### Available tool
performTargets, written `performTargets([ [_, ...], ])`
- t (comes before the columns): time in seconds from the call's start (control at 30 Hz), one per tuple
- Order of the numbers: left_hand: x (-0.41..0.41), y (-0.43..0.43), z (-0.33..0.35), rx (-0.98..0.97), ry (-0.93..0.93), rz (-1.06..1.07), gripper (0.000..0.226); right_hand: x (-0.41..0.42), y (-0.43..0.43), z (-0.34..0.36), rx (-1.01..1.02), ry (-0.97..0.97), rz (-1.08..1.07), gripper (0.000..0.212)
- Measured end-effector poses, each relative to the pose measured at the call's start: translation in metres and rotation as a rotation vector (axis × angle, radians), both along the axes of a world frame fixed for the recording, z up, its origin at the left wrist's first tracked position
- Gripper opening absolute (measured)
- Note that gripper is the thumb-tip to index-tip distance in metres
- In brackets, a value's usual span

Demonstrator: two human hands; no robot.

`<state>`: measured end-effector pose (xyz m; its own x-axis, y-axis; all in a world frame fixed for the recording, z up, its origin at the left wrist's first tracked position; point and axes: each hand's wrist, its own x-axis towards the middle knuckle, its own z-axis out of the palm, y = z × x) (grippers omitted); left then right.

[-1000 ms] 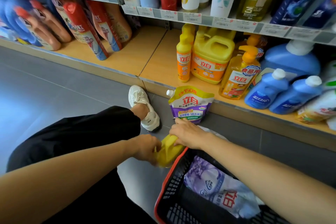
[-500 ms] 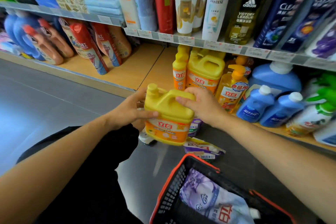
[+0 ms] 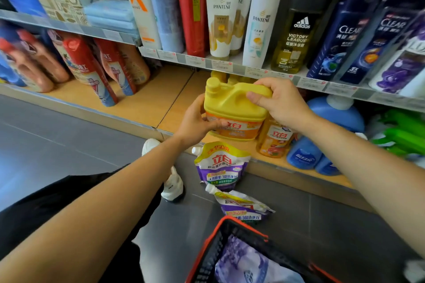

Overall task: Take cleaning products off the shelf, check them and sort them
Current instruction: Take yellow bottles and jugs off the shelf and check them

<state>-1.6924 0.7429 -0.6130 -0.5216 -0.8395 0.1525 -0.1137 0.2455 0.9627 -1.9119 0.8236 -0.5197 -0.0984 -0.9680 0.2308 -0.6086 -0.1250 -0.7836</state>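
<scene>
- Raised from half a second ago, the yellow jug (image 3: 232, 103) now sits higher and nearer the lower shelf (image 3: 147, 99), where before it hung lower over the floor; a second ago both hands were down at the basket (image 3: 202, 253).
- Head view, the hold: the right hand (image 3: 278, 103) is curled round the jug's moulded handle at the top, and the left hand (image 3: 197, 122) clasps its side with the thumb lying across the orange label. The jug is upright, cap on, in the air in front of the shelf edge.
- Head view, surroundings: an orange pump bottle (image 3: 273, 140) stands on the shelf just behind and below the jug, with blue bottles (image 3: 301, 156) beside it. One purple refill pouch (image 3: 222, 165) leans against the shelf base and a second pouch (image 3: 241, 204) lies flat on the floor next to the basket, which holds another pouch (image 3: 243, 266).
- Doing it well, as I judge it: let the handle hand carry the weight and use the side hand to turn the label toward the eyes for checking.
- Keep the thumb off the print, since it covers part of the label.
- When setting it down, steer left of the pump bottle so its nozzle is not knocked, and keep the jug upright.
</scene>
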Motion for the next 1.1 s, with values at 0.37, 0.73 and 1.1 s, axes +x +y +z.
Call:
performTargets([
  [0.37, -0.029, -0.012, -0.078, 0.096, 0.0, 0.059, 0.069, -0.02, -0.03, -0.051, 0.09, 0.296, -0.047, 0.022],
  [0.73, -0.014, -0.01, -0.09, -0.181, -0.596, 0.238, 0.077, -0.02, -0.023, -0.074, 0.159, 0.501, -0.163, 0.034],
  [1.1, 0.041, 0.011, -0.109, -0.014, -0.816, 0.053, 0.03, -0.023, 0.0, -0.096, 0.206, 0.358, -0.044, 0.082],
])
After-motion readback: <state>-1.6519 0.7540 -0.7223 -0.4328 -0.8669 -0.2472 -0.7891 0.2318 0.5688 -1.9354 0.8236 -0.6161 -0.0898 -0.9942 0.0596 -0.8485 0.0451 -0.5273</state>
